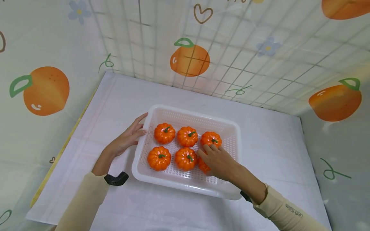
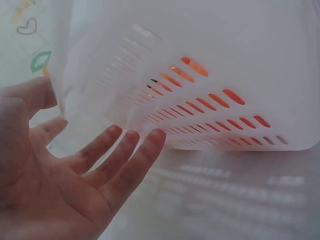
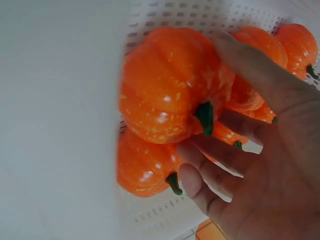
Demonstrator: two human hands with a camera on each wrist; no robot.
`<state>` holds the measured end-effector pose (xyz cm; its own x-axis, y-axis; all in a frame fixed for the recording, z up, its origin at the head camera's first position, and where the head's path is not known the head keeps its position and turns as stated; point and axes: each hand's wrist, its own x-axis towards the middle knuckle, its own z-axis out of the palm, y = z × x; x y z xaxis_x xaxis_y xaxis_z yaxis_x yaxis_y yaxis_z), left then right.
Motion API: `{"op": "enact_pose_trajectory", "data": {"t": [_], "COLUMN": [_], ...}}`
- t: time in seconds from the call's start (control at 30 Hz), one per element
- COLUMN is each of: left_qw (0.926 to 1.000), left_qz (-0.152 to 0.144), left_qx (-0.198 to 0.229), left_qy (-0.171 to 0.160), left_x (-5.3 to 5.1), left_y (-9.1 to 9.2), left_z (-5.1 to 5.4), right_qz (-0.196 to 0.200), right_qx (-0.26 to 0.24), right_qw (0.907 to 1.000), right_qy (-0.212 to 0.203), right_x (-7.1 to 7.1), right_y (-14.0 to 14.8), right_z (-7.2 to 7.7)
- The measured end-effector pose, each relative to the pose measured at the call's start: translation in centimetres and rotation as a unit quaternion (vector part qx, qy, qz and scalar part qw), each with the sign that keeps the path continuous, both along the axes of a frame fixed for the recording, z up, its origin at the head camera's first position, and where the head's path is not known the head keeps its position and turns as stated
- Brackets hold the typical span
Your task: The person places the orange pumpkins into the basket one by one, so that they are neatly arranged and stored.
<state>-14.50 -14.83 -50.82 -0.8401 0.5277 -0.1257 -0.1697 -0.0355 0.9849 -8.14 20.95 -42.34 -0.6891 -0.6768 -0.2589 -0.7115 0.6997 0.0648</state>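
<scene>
Several shiny orange toy pumpkins with green stems stand in two rows in a white plastic basket (image 1: 185, 187). My right hand (image 1: 218, 162) reaches into its right end and grips the front right pumpkin (image 3: 170, 85), thumb on one side and fingers on the other. The hand partly covers that pumpkin in the head view. Just beyond its fingertips sits the back right pumpkin (image 1: 210, 138). At the basket's left end my left hand (image 1: 127, 136) touches the outer wall, its fingers (image 2: 132, 170) nearly straight against the slotted side in the left wrist view.
The basket stands on a white-covered table (image 1: 127, 93). Behind it hangs a pale curtain (image 1: 156, 41) printed with oranges, with grid lines showing. Black wrist bands (image 1: 117, 178) are on both arms. A middle pumpkin (image 1: 186, 158) lies just left of the right hand.
</scene>
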Motion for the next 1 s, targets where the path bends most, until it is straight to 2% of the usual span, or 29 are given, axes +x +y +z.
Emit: {"op": "enact_pose_trajectory", "data": {"t": [0.2, 0.33, 0.53, 0.63, 0.77, 1.0], "left_qw": [1.0, 0.9999, 0.9998, 0.9997, 0.9998, 0.9996], "left_qz": [0.0, 0.001, 0.005, 0.005, 0.004, 0.009], "left_qx": [-0.009, -0.014, -0.02, -0.023, -0.02, -0.027], "left_qy": [0.001, 0.004, 0.004, 0.003, 0.003, 0.003], "left_x": [0.0, -0.1, -0.1, -0.1, -0.1, 0.1], "left_y": [-0.1, 0.0, 0.1, 0.1, 0.1, 0.1], "left_z": [0.3, 0.3, 0.2, 0.2, 0.2, 0.1], "right_qz": [-0.004, -0.019, -0.071, -0.104, -0.15, -0.191], "right_qx": [-0.023, -0.046, -0.084, -0.106, -0.149, -0.176], "right_qw": [0.9997, 0.9987, 0.9934, 0.9883, 0.9765, 0.9655], "right_qy": [0.007, -0.007, -0.032, -0.035, -0.043, -0.017], "right_x": [0.0, -0.3, -0.6, -0.6, -0.3, 0.0], "right_y": [0.1, 0.4, 1.2, 1.7, 2.6, 3.7], "right_z": [0.9, 1.6, 2.6, 3.0, 3.5, 3.8]}}
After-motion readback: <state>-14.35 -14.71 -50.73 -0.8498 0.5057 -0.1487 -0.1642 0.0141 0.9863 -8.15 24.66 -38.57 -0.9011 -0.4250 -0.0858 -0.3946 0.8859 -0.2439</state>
